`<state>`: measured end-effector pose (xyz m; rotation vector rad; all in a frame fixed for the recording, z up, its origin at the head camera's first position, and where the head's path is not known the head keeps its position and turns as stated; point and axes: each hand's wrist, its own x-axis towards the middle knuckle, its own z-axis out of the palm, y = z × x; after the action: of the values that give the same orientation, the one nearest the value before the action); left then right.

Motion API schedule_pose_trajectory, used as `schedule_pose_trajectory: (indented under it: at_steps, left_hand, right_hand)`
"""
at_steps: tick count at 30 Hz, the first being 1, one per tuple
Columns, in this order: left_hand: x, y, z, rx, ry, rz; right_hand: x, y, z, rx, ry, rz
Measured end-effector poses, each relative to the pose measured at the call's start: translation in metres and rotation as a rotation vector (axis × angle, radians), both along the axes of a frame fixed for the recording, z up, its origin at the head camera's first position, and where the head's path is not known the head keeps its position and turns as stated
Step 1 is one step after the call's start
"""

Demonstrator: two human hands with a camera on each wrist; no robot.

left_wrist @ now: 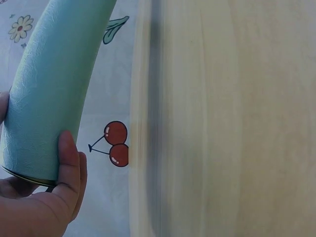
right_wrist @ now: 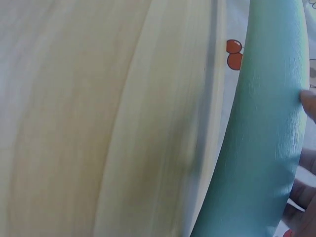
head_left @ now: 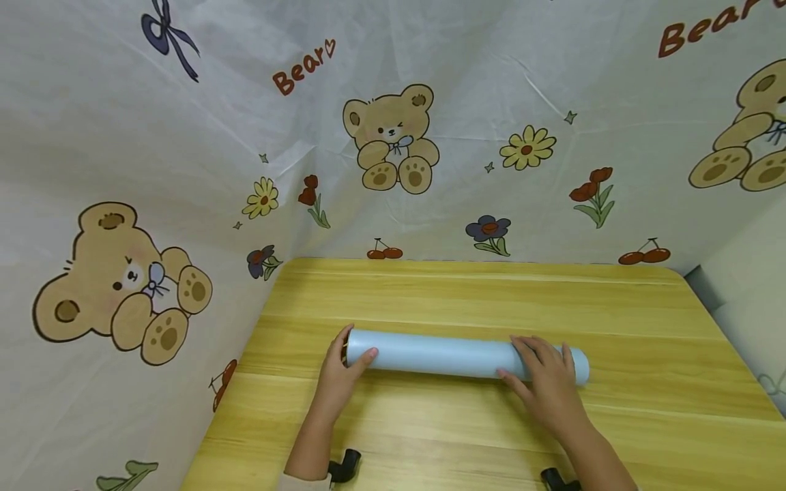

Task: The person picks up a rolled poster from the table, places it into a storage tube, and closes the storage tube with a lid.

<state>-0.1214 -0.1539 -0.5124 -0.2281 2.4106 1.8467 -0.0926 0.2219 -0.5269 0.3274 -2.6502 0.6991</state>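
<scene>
A long light-blue roll (head_left: 436, 353) with a smooth, faintly creased surface lies crosswise above the wooden tabletop in the head view. At its left end my left hand (head_left: 338, 374) grips it, thumb in front and fingers at the end and behind. The left wrist view shows the left hand (left_wrist: 52, 200) around the roll's end (left_wrist: 49, 123), which has a thin dark rim. Near the right end my right hand (head_left: 548, 385) holds the roll, fingers over the top and thumb along the front. In the right wrist view only some fingers (right_wrist: 307, 195) show beside the roll (right_wrist: 261, 133).
The wood-grain table (head_left: 460, 293) has rounded far corners. A white cloth (head_left: 467, 82) printed with bears, flowers and cherries hangs behind it and along the left. Black curved pieces (head_left: 346, 466) sit by both wrists.
</scene>
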Motion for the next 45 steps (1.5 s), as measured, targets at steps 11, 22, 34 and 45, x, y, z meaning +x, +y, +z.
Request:
schedule_pose_trajectory:
  at_steps: [11,22,34,45]
  left_hand:
    - [-0.004,-0.006,-0.003,0.035,-0.001,0.035]
    - [-0.005,-0.011,-0.005,0.017,-0.027,0.056]
    - [-0.007,-0.019,-0.01,-0.018,-0.08,0.002]
    - [-0.008,-0.026,-0.017,0.008,-0.098,-0.071]
  right_hand:
    - [-0.001,0.02,-0.002,-0.111,-0.097,-0.129]
    - [0.002,0.038,0.003,-0.456,-0.507,-0.232]
    - [-0.001,0.047,-0.006,-0.594,-0.724,-0.206]
    - [-0.001,0.047,-0.005,-0.57,-0.738,-0.176]
